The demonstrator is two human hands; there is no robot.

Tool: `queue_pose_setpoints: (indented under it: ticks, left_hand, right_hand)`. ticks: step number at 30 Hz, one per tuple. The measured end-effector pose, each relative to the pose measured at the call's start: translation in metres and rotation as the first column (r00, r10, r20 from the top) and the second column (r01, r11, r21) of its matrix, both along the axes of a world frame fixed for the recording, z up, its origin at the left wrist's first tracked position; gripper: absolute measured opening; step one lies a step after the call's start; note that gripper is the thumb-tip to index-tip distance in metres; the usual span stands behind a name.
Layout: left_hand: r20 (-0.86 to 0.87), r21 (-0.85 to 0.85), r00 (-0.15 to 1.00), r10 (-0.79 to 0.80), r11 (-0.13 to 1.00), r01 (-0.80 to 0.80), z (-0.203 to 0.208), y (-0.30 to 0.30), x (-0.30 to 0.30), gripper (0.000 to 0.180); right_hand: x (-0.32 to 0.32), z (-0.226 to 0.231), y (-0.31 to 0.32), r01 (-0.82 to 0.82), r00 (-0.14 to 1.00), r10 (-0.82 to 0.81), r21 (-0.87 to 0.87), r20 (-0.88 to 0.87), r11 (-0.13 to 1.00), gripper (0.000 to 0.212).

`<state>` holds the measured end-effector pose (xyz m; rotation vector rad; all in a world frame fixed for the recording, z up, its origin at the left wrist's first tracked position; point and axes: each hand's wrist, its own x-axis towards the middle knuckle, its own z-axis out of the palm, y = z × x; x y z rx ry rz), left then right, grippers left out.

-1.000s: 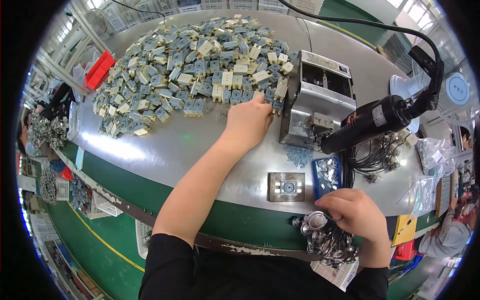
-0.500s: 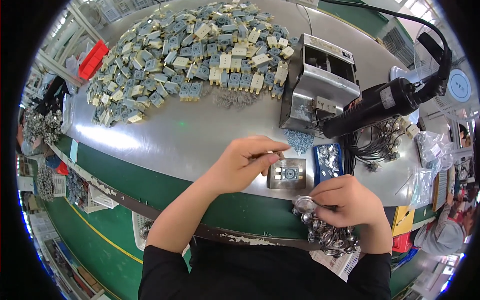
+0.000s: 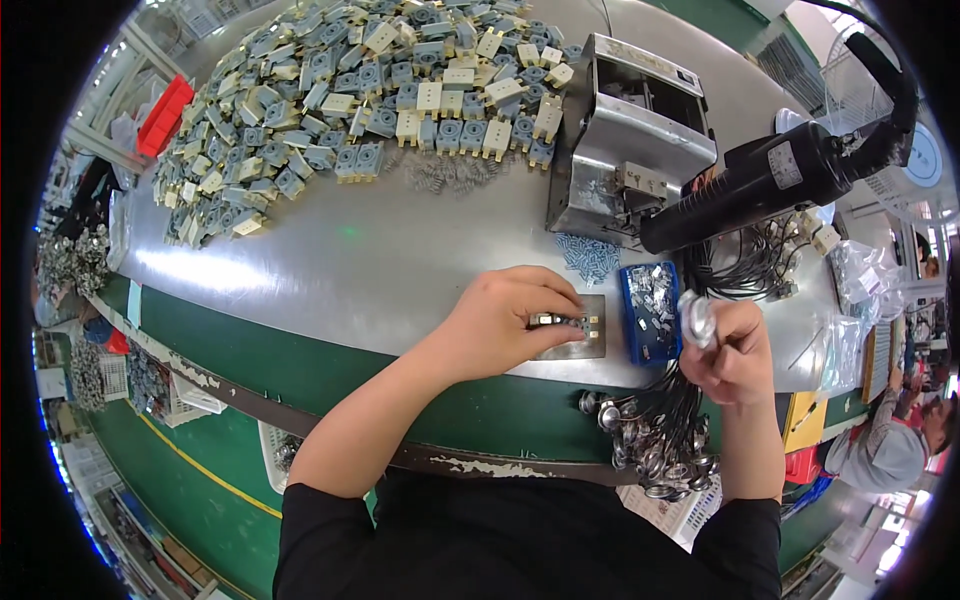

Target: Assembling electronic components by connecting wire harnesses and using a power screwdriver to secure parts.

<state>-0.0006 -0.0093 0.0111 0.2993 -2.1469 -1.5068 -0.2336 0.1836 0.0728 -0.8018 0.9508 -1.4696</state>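
Note:
My left hand (image 3: 515,318) is closed, thumb and fingers pinching a small grey block (image 3: 546,320) at a flat metal fixture plate (image 3: 596,346). The fingers hide most of the block. Beyond the blue tray, my right hand (image 3: 732,352) is raised and closed on a round silver metal piece (image 3: 697,318), smeared by motion. Below it, a bunch of similar round metal pieces on black cables (image 3: 655,455) hangs over the bench's front edge.
A blue tray (image 3: 651,345) of small metal parts stands beside the plate, with loose screws (image 3: 590,258) behind it. A black power screwdriver (image 3: 750,195) leans before a metal machine (image 3: 640,130). Many grey and cream blocks (image 3: 380,90) are heaped at the back left.
My left hand has moved down onto the block at the plate and grips it. My right hand has risen from the hanging bunch, bringing a round metal piece up beside the blue tray.

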Motion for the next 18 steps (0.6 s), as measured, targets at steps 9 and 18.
queue_pose_setpoints:
  ticks: [9, 18]
  left_hand:
    - [0.010, -0.031, 1.000, 0.002, 1.000, -0.002, -0.009, 0.000, -0.001, 0.020]
    - [0.097, -0.058, 0.995, -0.014, 0.998, 0.020, 0.008, 0.003, 0.002, 0.025]
  right_hand:
    - [0.011, -0.015, -0.012, 0.060, 0.979, -0.070, 0.056, 0.194, 0.997, 0.027]
    - [0.017, -0.006, -0.016, -0.014, 0.994, -0.006, 0.180, 0.108, 0.984, 0.026]
